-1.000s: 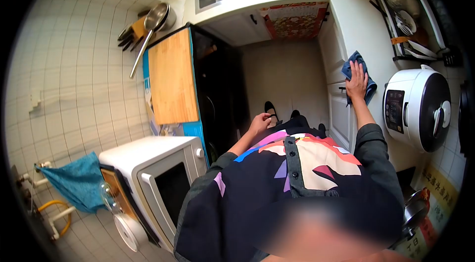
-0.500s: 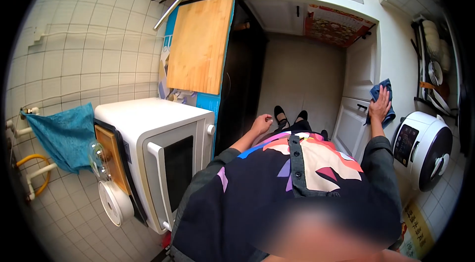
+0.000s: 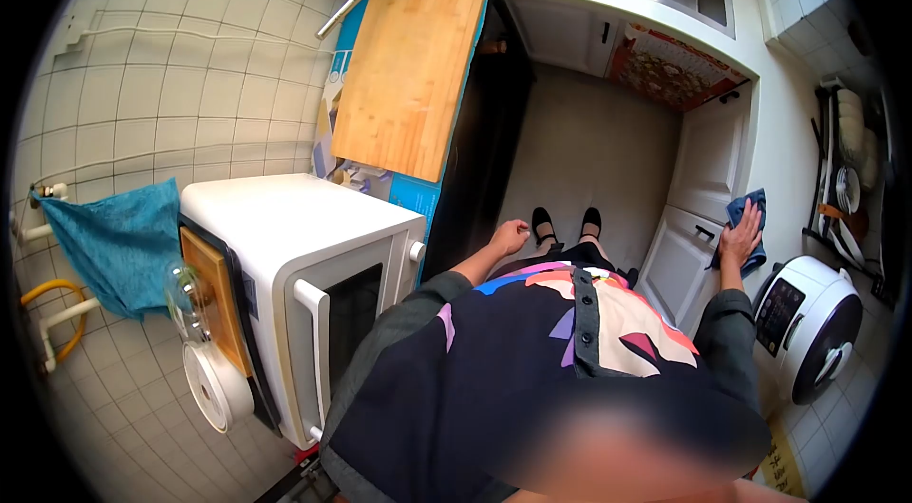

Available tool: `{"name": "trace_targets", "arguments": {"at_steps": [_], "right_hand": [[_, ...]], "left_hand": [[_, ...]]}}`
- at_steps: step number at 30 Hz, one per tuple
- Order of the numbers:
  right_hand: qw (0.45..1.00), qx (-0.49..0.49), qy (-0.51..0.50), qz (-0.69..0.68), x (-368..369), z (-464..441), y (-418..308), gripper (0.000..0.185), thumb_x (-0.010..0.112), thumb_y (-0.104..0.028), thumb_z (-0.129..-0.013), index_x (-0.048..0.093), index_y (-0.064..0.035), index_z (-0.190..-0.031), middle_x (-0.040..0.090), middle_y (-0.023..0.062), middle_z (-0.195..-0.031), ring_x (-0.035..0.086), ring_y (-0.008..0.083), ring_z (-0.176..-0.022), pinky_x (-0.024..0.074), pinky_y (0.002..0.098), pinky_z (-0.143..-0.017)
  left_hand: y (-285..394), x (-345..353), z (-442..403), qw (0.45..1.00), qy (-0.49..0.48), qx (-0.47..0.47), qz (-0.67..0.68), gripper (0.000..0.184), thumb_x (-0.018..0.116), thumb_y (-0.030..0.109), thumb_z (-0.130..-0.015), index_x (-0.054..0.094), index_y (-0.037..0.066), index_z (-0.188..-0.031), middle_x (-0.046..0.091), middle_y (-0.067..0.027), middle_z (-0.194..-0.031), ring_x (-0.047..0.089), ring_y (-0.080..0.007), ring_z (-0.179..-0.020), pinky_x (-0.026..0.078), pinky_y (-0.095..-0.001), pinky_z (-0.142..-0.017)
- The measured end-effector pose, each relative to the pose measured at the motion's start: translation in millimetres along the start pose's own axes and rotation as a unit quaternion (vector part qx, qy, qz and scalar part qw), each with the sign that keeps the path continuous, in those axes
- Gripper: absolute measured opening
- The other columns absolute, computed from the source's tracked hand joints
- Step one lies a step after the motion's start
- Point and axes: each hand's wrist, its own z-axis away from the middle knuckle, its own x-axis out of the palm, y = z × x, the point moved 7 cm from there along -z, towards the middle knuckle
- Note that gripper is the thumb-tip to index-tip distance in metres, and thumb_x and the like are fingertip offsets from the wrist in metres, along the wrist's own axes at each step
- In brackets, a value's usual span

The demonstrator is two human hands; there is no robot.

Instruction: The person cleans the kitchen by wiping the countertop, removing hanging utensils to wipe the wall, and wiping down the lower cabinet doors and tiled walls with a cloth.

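R hand (image 3: 741,235) lies flat over the blue cloth (image 3: 757,259), fingers extended and only slightly apart, palm side down; it's pressed on top, not closed round it. Cloth sits at the edge of the white counter (image 3: 781,161), just beside the rice cooker (image 3: 807,330), w/ the dish rack (image 3: 848,175) farther along. L hand (image 3: 510,237) hangs in front of the body, above floor lvl, fingers loosely curled, thumb close to the index finger. Can't tell if that grip is shut or has anything in it; fingertips are too small to read, tbh.
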Motion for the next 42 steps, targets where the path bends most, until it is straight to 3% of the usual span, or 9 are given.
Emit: {"name": "trace_targets", "arguments": {"at_steps": [7, 14, 15, 24, 26, 27, 31, 41, 42], "right_hand": [[1.0, -0.003, -0.001, -0.015, -5, -1, -4, 0.073, 0.059, -0.012, -0.074, 0.027, -0.0224, -0.138, 0.028, 0.0031, -0.144, 0.023, 0.0211, -0.134, 0.0198, 0.0492, -0.105], [1.0, -0.011, -0.022, -0.002, -7, -1, -5, 0.077, 0.06, -0.017, -0.074, 0.022, -0.0236, -0.14, 0.023, 0.0009, -0.146, 0.02, 0.0203, -0.135, 0.0197, 0.0499, -0.105], [0.999, -0.019, -0.011, -0.029, -13, 0, -7, 0.075, 0.059, -0.014, -0.073, 0.024, -0.0215, -0.139, 0.027, 0.0039, -0.144, 0.022, 0.0222, -0.134, 0.0196, 0.0502, -0.105], [0.998, -0.047, 0.017, -0.026, -11, 2, -5, 0.076, 0.061, -0.017, -0.072, 0.025, -0.0196, -0.139, 0.027, 0.0044, -0.144, 0.023, 0.0233, -0.133, 0.0234, 0.0513, -0.103], [0.998, -0.048, 0.007, -0.026, -13, 3, -7, 0.076, 0.061, -0.017, -0.073, 0.025, -0.0197, -0.139, 0.027, 0.0043, -0.144, 0.023, 0.0232, -0.134, 0.0229, 0.0513, -0.103], [0.999, -0.047, 0.002, -0.026, -15, 3, -7, 0.076, 0.061, -0.017, -0.073, 0.024, -0.0198, -0.139, 0.026, 0.0043, -0.144, 0.022, 0.0231, -0.134, 0.0224, 0.0514, -0.103], [0.998, -0.057, 0.018, -0.016, -11, 4, -5, 0.074, 0.059, -0.016, -0.074, 0.024, -0.0199, -0.14, 0.027, 0.0041, -0.144, 0.023, 0.0231, -0.133, 0.0229, 0.0511, -0.103], [0.997, -0.052, 0.053, -0.016, -1, 2, 2, 0.071, 0.055, -0.017, -0.075, 0.025, -0.0247, -0.139, 0.028, 0.0009, -0.143, 0.025, 0.0205, -0.133, 0.0233, 0.0511, -0.103], [0.997, -0.054, 0.054, -0.022, 0, 3, 2, 0.07, 0.054, -0.016, -0.076, 0.025, -0.0246, -0.139, 0.028, 0.0008, -0.143, 0.025, 0.0209, -0.133, 0.023, 0.0509, -0.103]], "left_hand": [[-11, 2, 1, 0.999, 0.019, -0.04, 0.007, 0.032, 0.062, 0.024, -0.074, 0.062, 0.006, -0.102, 0.064, -0.0155, -0.095, 0.06, -0.0297, -0.093, 0.047, -0.0369, -0.082], [-2, 4, 18, 0.998, 0.03, -0.054, -0.011, 0.031, 0.061, 0.023, -0.074, 0.063, 0.006, -0.1, 0.065, -0.0154, -0.091, 0.061, -0.0293, -0.088, 0.048, -0.0362, -0.079], [4, 4, 21, 0.997, 0.035, -0.062, 0.001, 0.03, 0.061, 0.023, -0.074, 0.063, 0.005, -0.099, 0.065, -0.0152, -0.09, 0.062, -0.0291, -0.087, 0.048, -0.036, -0.078], [16, 15, 25, 0.991, 0.074, -0.057, 0.091, 0.032, 0.061, 0.02, -0.08, 0.059, 0.004, -0.107, 0.063, -0.0097, -0.082, 0.061, -0.0185, -0.076, 0.048, -0.0299, -0.072], [8, 4, 29, 0.982, 0.14, -0.065, 0.109, 0.03, 0.062, 0.019, -0.077, 0.06, 0.005, -0.104, 0.064, -0.0116, -0.087, 0.062, -0.0235, -0.081, 0.049, -0.0334, -0.074], [3, 2, 31, 0.982, 0.137, -0.07, 0.108, 0.03, 0.062, 0.019, -0.077, 0.06, 0.005, -0.104, 0.064, -0.0116, -0.087, 0.062, -0.0235, -0.081, 0.049, -0.0334, -0.074], [-5, -41, 47, 0.955, 0.284, -0.056, 0.068, 0.033, 0.063, 0.014, -0.077, 0.057, 0.006, -0.109, 0.06, -0.013, -0.094, 0.059, -0.0243, -0.086, 0.048, -0.0336, -0.079], [-46, -41, 61, 0.962, 0.27, -0.037, 0.015, 0.038, 0.063, 0.013, -0.076, 0.054, 0.005, -0.112, 0.05, -0.0177, -0.113, 0.047, -0.0317, -0.108, 0.038, -0.0357, -0.094], [-42, -47, 61, 0.958, 0.287, 0.002, -0.006, 0.039, 0.063, 0.012, -0.075, 0.054, 0.005, -0.112, 0.049, -0.0186, -0.113, 0.046, -0.0329, -0.109, 0.037, -0.0363, -0.095]]}}
